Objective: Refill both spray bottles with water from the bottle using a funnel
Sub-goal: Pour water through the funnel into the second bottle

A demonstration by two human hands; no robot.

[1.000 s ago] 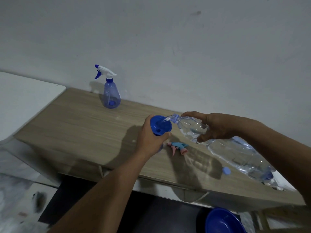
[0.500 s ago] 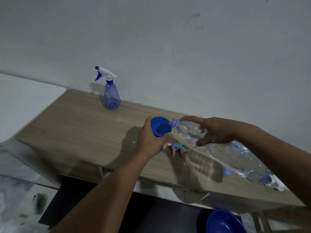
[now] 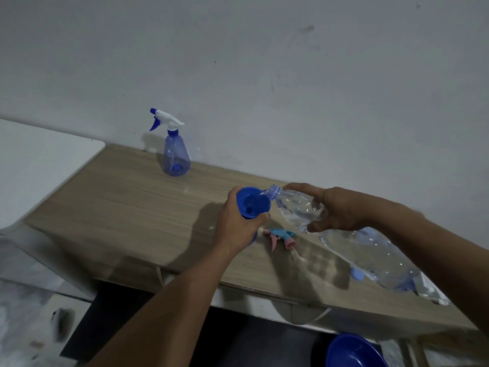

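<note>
My left hand (image 3: 236,223) grips a blue funnel (image 3: 252,202) and the top of a spray bottle under it; that bottle is almost wholly hidden by the hand. My right hand (image 3: 336,210) holds a large clear water bottle (image 3: 370,250) near its neck, tilted with its open mouth at the funnel's rim. A pink and light-blue spray head (image 3: 280,235) lies loose on the wooden table (image 3: 127,207) just below the hands. A second spray bottle (image 3: 175,154), blue-tinted with a white and blue trigger head, stands upright by the wall at the back left.
A small blue bottle cap (image 3: 357,274) lies on the table under the water bottle. A blue bowl (image 3: 354,352) sits on the floor at the lower right. A white surface (image 3: 39,154) adjoins the table's left end. The wall runs along the table's far edge.
The water bottle's mouth dipped toward the funnel and has shifted slightly across its rim. My left hand stays on the funnel.
</note>
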